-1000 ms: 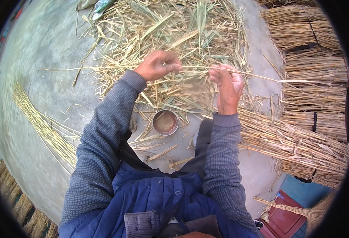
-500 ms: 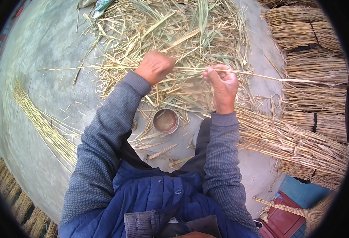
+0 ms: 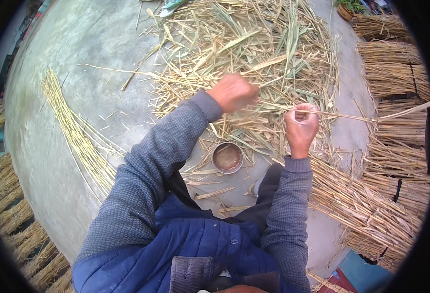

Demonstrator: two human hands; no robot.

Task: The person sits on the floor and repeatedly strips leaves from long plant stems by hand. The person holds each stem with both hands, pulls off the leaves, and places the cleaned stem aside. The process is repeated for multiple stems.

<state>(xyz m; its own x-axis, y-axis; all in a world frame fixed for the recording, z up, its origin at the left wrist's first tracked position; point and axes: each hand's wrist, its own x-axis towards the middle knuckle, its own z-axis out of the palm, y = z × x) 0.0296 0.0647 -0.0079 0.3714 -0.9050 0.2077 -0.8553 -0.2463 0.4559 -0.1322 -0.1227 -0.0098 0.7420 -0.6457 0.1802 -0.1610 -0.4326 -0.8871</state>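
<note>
A long, thin dry reed stalk (image 3: pixel 344 115) stretches across in front of me, its pale leafy end pointing to the far right. My left hand (image 3: pixel 234 93), slightly blurred, is closed around it. My right hand (image 3: pixel 301 128) pinches the same stalk between thumb and fingers, a short way to the right and a little nearer to me. Below both hands spreads a heap of stripped dry leaves and husks (image 3: pixel 254 49). A small round metal bowl (image 3: pixel 227 157) stands between my legs, with a brownish inside.
A bundle of peeled, yellowish stalks (image 3: pixel 75 129) lies on the concrete floor (image 3: pixel 112 39) at left. To my right lies a thick pile of unpeeled stalks (image 3: pixel 366 195), beside tied bundles (image 3: pixel 396 73) stacked along the edge. More bundles (image 3: pixel 10 200) rest at the lower left.
The view has shifted, so the whole scene sits farther right. My left hand has moved right along the stalk, closer to my right hand. The stalk now slants down toward my right hand.
</note>
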